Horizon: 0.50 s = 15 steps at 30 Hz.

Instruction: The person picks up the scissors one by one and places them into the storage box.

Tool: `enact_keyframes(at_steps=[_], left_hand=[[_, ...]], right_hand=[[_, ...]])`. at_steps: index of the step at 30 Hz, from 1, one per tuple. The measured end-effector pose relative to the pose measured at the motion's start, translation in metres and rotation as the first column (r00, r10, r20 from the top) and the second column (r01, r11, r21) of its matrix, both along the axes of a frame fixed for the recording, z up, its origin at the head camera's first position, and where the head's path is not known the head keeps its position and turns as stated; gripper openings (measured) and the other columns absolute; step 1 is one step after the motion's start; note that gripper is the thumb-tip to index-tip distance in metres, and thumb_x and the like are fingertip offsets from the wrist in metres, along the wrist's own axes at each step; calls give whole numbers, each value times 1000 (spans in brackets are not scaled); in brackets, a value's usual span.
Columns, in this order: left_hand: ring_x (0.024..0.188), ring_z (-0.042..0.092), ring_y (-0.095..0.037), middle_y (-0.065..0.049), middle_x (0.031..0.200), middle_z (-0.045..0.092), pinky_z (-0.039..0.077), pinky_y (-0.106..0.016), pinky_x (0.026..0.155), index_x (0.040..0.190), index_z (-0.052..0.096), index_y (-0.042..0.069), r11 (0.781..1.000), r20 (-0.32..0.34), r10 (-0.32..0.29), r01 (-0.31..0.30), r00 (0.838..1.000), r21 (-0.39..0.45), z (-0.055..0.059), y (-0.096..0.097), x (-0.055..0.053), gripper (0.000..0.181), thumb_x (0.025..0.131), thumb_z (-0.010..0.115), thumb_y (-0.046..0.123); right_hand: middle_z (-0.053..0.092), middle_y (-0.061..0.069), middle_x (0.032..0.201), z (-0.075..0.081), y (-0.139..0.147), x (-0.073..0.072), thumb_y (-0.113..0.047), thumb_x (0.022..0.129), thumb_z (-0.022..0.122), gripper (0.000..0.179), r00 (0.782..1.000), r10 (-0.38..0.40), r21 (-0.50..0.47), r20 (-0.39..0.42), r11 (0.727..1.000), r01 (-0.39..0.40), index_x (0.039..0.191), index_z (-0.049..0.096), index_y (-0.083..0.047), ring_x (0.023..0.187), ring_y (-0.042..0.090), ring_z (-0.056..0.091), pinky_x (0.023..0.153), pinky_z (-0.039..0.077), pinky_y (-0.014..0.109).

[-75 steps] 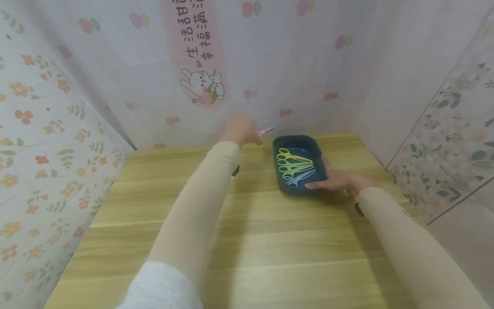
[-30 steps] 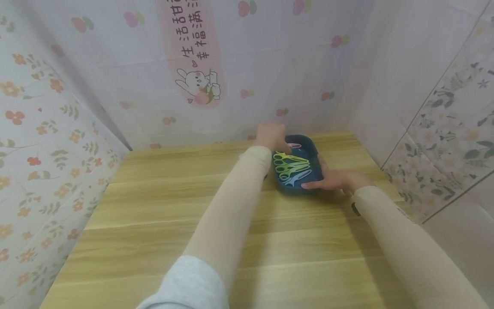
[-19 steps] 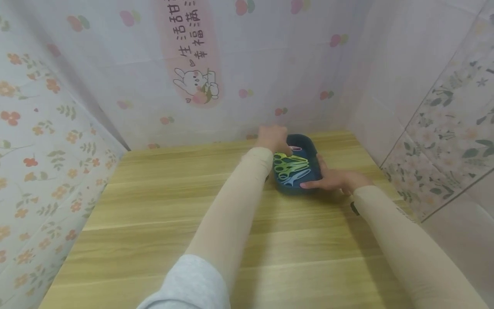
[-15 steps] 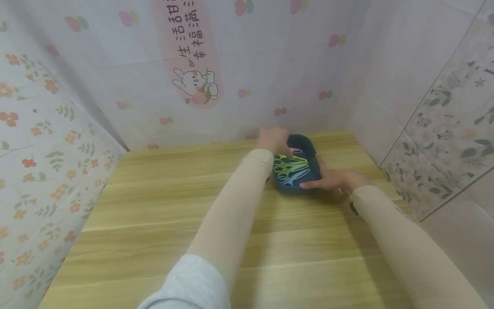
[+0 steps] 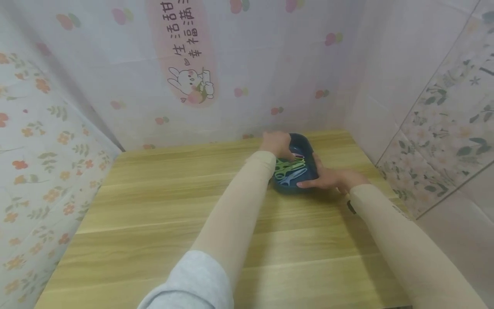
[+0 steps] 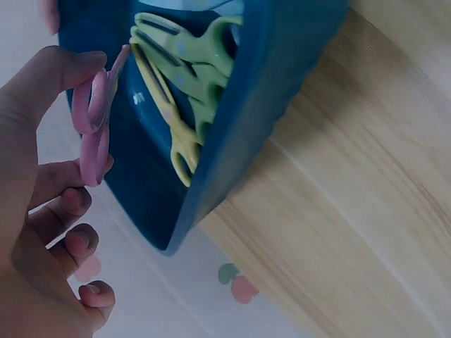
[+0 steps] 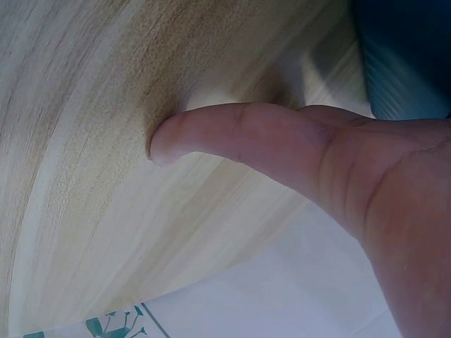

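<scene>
My left hand [image 5: 276,143] pinches pink scissors [image 6: 97,116] by the handle loops between thumb and index finger, blades pointing into a dark blue bin [image 5: 292,191]. The other fingers of that hand hang curled below them in the left wrist view. In the bin lie yellow scissors [image 6: 165,109], green scissors [image 6: 190,77] and light blue scissors [image 5: 295,176], side by side. My right hand [image 5: 329,178] holds the bin at its near right corner, thumb across the rim and fingers along the outer wall. In the right wrist view one straight finger [image 7: 239,134] reaches down at the wood.
The bin stands near the back edge of a wooden table [image 5: 173,206]. A white curtain [image 5: 254,64] with fruit prints hangs behind it. Flowered cloths stand at the left [image 5: 46,141] and right [image 5: 444,128] sides.
My left hand has carried the pink scissors rightward from beside the bin to over it, then a little nearer to the yellow scissors. The right hand stays on the bin.
</scene>
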State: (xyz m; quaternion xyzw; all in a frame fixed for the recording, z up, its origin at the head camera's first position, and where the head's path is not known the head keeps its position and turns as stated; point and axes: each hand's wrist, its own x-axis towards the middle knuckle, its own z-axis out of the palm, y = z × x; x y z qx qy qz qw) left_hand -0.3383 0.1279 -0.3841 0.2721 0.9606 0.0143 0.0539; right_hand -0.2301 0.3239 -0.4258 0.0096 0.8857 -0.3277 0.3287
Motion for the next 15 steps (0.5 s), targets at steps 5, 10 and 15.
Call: enact_keyframes(at_steps=[5, 10, 15], left_hand=[[114, 66, -16, 8, 121, 74, 43, -54, 114, 121, 71, 24, 1000, 28, 3, -2, 1000, -27, -4, -3, -4, 48, 88, 79, 58], [116, 67, -20, 6, 123, 75, 44, -59, 117, 121, 72, 23, 997, 61, 21, -16, 998, -74, -2, -3, -8, 46, 90, 78, 57], [119, 67, -23, 3, 127, 75, 43, -60, 116, 122, 74, 24, 990, 72, 58, -48, 996, -132, 0, -1, -11, 44, 90, 81, 52]], right_hand=[[-35, 22, 172, -1, -1, -1, -76, 87, 71, 145, 1000, 5, 15, -3, 1000, -5, 152, -49, -28, 158, 64, -1, 110, 26, 89], [-31, 24, 173, -2, 0, -2, -76, 85, 72, 146, 1000, -4, 7, -12, 1000, 4, 153, -48, -28, 159, 62, 0, 113, 26, 87], [-27, 25, 174, -1, 0, 0, -74, 86, 74, 146, 999, -29, -12, -14, 1000, 29, 155, -46, -27, 161, 58, -4, 117, 22, 85]])
